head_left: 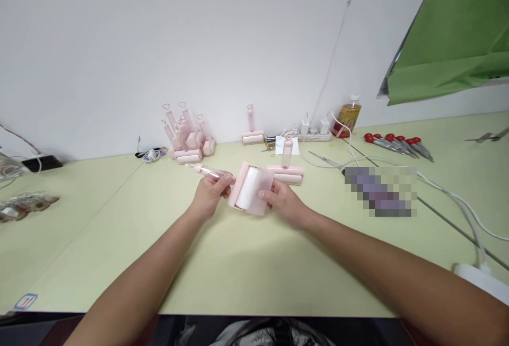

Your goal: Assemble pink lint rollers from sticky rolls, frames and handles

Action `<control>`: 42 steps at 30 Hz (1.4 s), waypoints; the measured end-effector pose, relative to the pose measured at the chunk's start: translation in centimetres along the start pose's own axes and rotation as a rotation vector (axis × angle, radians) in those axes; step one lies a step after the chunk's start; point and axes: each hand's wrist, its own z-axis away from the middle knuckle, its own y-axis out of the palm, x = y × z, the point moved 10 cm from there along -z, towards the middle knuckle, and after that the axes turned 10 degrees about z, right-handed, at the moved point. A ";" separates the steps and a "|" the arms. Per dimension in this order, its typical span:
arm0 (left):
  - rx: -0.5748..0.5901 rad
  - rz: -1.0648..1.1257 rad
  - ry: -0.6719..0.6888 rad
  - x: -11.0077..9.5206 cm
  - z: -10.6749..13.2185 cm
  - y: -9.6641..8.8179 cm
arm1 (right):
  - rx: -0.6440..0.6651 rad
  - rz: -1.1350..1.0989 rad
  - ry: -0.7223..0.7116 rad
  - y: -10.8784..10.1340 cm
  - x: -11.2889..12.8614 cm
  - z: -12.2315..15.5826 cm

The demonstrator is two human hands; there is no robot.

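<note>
One pale-green table spreads beneath me. Above its middle I hold a pink lint roller, its head between my hands. My left hand is closed round the handle, which points left; my right hand pinches a translucent flap right of the white roll, thumb in front, fingers behind.

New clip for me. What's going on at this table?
A person holds a pink lint roller over the table. The left hand grips its handle, while the right hand pinches the translucent cover beside the white roll. A similar roller stands handle-up just beyond the right hand, another stands by the wall, and a cluster of rollers stands farther left.
</note>
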 end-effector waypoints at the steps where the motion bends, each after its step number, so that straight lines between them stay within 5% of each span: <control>1: -0.065 0.051 0.026 -0.5 -0.3 -1.3 | -0.017 0.028 -0.019 -0.4 0.7 -0.1; 5: -0.321 0.309 0.150 -2.1 -1.6 -7.2 | -0.053 0.428 -0.060 -1.5 3.0 -1.6; 8: -0.464 0.471 0.149 -1.4 -2.2 -10.1 | -0.070 0.842 -0.100 -0.7 4.1 -4.3; 12: -0.528 0.527 0.118 -0.7 -2.3 -11.3 | 0.077 1.210 -0.145 3.1 2.6 -8.9; 19: -0.566 0.562 0.153 -0.7 -2.0 -11.7 | 0.150 1.237 -0.150 5.2 -0.3 -14.0; 24: -0.532 0.565 0.166 -0.7 -1.9 -10.7 | 0.110 1.156 -0.169 5.3 -0.3 -14.9; 28: -0.479 0.512 0.190 -1.0 -1.6 -9.1 | -0.064 1.038 -0.179 4.5 1.3 -11.9; 29: -0.455 0.483 0.201 -1.1 -1.4 -8.4 | -0.106 0.963 -0.175 4.2 1.8 -10.6; 31: -0.387 0.394 0.208 -1.2 -0.9 -6.7 | -0.097 0.386 -0.085 3.7 1.8 -7.7; 34: -0.098 0.179 0.158 -1.0 0.0 -2.2 | 0.101 -0.108 0.126 5.1 0.9 -3.5; 37: 0.352 -0.022 0.064 -0.2 2.1 3.0 | 0.069 -0.202 0.236 3.3 -0.1 -0.6; 38: 0.425 -0.057 0.058 -0.1 2.6 3.7 | 0.083 -0.199 0.252 2.8 -0.5 0.0; 42: 0.291 -0.103 0.105 -0.4 1.8 2.2 | 0.124 -0.129 0.306 1.5 -2.4 1.2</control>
